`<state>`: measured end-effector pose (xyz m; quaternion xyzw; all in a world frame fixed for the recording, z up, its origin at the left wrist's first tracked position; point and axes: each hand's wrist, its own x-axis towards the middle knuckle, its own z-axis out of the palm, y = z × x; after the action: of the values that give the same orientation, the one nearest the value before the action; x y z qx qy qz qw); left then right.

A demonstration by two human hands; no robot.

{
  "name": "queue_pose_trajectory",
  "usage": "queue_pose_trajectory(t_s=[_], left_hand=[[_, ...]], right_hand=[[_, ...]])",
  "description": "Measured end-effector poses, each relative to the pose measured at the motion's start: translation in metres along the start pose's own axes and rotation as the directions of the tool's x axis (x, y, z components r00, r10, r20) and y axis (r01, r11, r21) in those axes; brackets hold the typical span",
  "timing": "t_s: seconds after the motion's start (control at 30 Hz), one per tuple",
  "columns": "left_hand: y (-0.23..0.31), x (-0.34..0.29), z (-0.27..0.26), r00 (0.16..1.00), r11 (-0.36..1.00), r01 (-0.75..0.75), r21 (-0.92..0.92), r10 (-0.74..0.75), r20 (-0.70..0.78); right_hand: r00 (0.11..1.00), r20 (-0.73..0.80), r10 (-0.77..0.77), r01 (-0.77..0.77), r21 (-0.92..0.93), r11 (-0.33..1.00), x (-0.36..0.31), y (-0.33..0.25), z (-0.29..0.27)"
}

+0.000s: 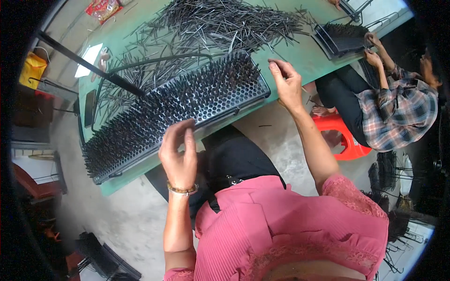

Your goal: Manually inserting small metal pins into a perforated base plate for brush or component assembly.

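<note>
A long perforated metal rack lies slantwise on the green table in front of me. Dense rows of short dark rods stand upright in its holes, while the holes along the near right side are bare. My left hand is at the rack's near edge, fingers curled toward the thumb. Something dark shows at its fingertips, too small to make out. Beyond the rack's right end, my right hand is raised with thumb and forefinger pinched together. Whatever lies between those fingertips is too small to name.
Loose dark rods are heaped across the green table. A dark bar crosses above the rack's left part. On the right, a co-worker in a checked shirt handles a similar rack, near a red stool.
</note>
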<state>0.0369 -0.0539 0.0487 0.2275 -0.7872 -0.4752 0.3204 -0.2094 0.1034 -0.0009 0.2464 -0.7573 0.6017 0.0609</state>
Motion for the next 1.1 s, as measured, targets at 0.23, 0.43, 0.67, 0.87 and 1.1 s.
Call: queue_pose_trajectory(t_s=[0.23, 0.43, 0.67, 0.87, 1.1], left_hand=[[-0.040, -0.007, -0.004, 0.955, 0.867, -0.285, 0.409, 0.293, 0.044], [-0.052, -0.001, -0.008, 0.937, 0.869, -0.340, 0.359, 0.346, 0.050], [-0.058, 0.007, -0.021, 0.954, 0.849, -0.274, 0.451, 0.298, 0.018], [-0.042, 0.031, -0.048, 0.974, 0.887, -0.207, 0.412, 0.225, 0.006], [0.029, 0.142, -0.022, 0.939, 0.901, -0.270, 0.340, 0.168, 0.301]], right_hand=[[0.940, 0.108, 0.324, -0.341, 0.256, 0.905, -0.010, 0.009, 0.042], [0.892, 0.197, 0.407, -0.452, 0.426, 0.784, -0.007, -0.008, 0.039], [0.912, 0.212, 0.350, -0.409, 0.441, 0.799, -0.004, -0.005, 0.067], [0.879, 0.350, 0.324, -0.468, 0.509, 0.722, -0.006, 0.001, 0.094], [0.946, 0.323, -0.019, 0.220, -0.600, 0.769, 0.044, 0.055, 0.037]])
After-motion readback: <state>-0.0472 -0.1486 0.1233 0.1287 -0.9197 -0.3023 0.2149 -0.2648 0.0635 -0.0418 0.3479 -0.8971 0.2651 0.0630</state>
